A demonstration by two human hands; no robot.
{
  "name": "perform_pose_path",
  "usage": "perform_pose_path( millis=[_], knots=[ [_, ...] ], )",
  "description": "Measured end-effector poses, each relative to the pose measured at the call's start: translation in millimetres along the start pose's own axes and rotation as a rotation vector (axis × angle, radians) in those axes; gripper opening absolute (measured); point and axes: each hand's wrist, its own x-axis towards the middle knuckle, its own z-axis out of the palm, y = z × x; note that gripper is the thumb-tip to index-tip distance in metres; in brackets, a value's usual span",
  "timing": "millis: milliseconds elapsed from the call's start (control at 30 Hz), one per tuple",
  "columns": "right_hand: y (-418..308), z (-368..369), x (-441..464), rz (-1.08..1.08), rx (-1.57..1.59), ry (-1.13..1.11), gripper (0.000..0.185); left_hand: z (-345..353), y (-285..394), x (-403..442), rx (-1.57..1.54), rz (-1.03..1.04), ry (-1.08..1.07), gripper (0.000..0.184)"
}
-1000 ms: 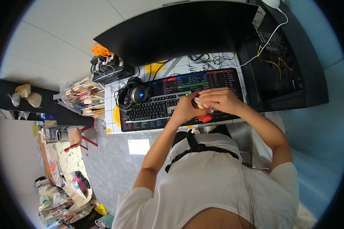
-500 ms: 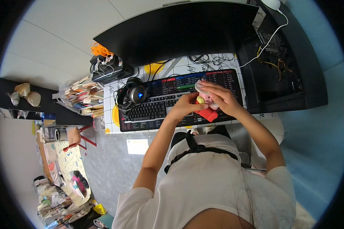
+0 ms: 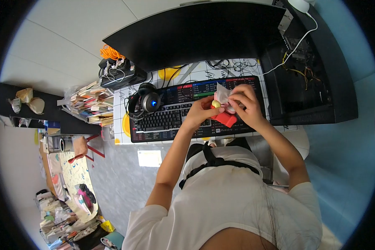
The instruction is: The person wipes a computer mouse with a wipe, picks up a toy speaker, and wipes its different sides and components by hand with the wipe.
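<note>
Over the keyboard (image 3: pixel 162 118), my left hand (image 3: pixel 201 111) is closed around a small red and pink toy-like object (image 3: pixel 226 119) with a pale yellow knob on it; its exact kind is unclear. My right hand (image 3: pixel 246 106) has its fingers bent and pinched on a thin white tissue (image 3: pixel 221 92), which sticks up in a point between the two hands. The tissue lies against the pink part of the object, which the right fingers partly cover.
A dark printed desk mat (image 3: pixel 191 135) lies beneath the keyboard. Headphones (image 3: pixel 149 101) with a blue light sit at its left. Behind stands a wide black monitor (image 3: pixel 196 39). An open computer case (image 3: pixel 316 79) is on the right. Stacked papers (image 3: pixel 91 102) lie left.
My right hand has gone from lying flat over the tissue to pinching it with bent fingers. The tissue now stands up in a point. My left hand keeps its hold on the object.
</note>
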Motion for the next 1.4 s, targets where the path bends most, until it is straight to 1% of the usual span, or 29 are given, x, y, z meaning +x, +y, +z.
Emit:
perform_pose_path(
  millis=[33,67,133,200,267,333,433,467,533,567,600,633,667,700,733,767,800,867,900,967,1000,1067,1100,1133,1167,1200,1233,1300,1400],
  knots=[
    [4,4,2,-0.086,0.045,-0.047,0.015,-2,1,1,0.0,-0.001,-0.001,0.054],
    [5,2,3,-0.084,0.044,-0.047,0.015,-3,1,2,0.012,-0.023,-0.019,0.057],
    [1,-4,6,-0.172,0.044,-0.19,0.017,-4,-1,3,0.024,-0.048,-0.04,0.06],
    [5,-9,2,-0.117,0.068,-0.214,0.015,-8,-8,4,0.008,0.039,-0.007,0.057],
    [9,-12,-1,-0.062,0.142,-0.258,0.015,-9,-13,4,0.026,0.049,-0.006,0.056],
    [5,-11,0,-0.086,0.121,-0.245,0.015,-9,-14,5,0.041,0.059,-0.004,0.055],
    [-3,-6,3,-0.169,-0.064,-0.157,0.015,-11,-13,3,0.041,0.03,0.0,0.056],
    [-4,-2,2,-0.166,-0.06,-0.157,0.015,-10,-12,2,0.004,-0.008,0.01,0.057],
    [-3,2,-1,-0.01,-0.096,0.074,0.015,-6,-15,1,-0.037,-0.048,0.018,0.058],
    [-6,3,-2,0.069,-0.136,0.137,0.018,-6,-19,2,-0.032,-0.054,0.031,0.058],
    [-7,6,-2,0.061,-0.135,0.134,0.018,-5,-22,3,-0.027,-0.058,0.044,0.058],
    [-6,11,-3,-0.016,-0.146,0.078,0.021,-3,-24,2,-0.062,-0.02,0.048,0.046],
    [-7,15,-5,-0.09,-0.158,0.024,0.024,-2,-25,3,-0.062,-0.018,0.049,0.046],
    [-11,20,-8,-0.119,-0.164,-0.014,0.029,-2,-25,3,-0.073,-0.005,0.075,0.044],
    [-11,22,-10,-0.118,-0.163,-0.013,0.029,-2,-25,3,-0.082,0.007,0.101,0.042],
    [-9,23,-13,-0.137,-0.214,-0.025,0.03,-6,-29,5,-0.055,0.049,0.099,0.047],
    [-6,24,-16,-0.157,-0.265,-0.038,0.032,-8,-29,5,-0.052,0.05,0.102,0.047],
    [-1,32,-28,-0.134,-0.265,-0.066,0.034,-6,-31,7,-0.09,0.1,0.211,0.05],
    [1,37,-35,-0.091,-0.258,-0.068,0.034,-5,-34,10,-0.09,0.1,0.209,0.05],
    [3,47,-44,-0.023,-0.232,-0.07,0.038,-4,-42,19,-0.045,0.266,0.352,0.056],
    [-1,50,-40,-0.025,-0.232,-0.07,0.038,-4,-42,22,-0.044,0.268,0.353,0.056],
    [-11,54,-33,0.065,-0.25,0.046,0.041,-5,-44,25,0.029,0.323,0.377,0.061],
    [-12,55,-32,0.14,-0.202,0.026,0.046,-1,-39,23,0.03,0.323,0.379,0.061],
    [-14,57,-31,0.139,-0.201,0.026,0.046,5,-32,20,0.107,0.368,0.423,0.062],
    [-17,60,-29,0.189,-0.179,0.046,0.048,8,-27,19,0.185,0.414,0.464,0.063],
    [-20,62,-27,0.242,-0.159,0.067,0.05,8,-30,22,0.184,0.416,0.46,0.063],
    [-21,63,-26,0.256,-0.079,0.095,0.054,6,-35,23,0.138,0.391,0.448,0.063],
    [-20,62,-22,0.242,-0.084,0.107,0.053,5,-40,25,0.093,0.366,0.437,0.064],
    [-14,58,-16,0.194,-0.115,0.114,0.048,6,-36,26,0.023,0.426,0.467,0.063]
  ],
)
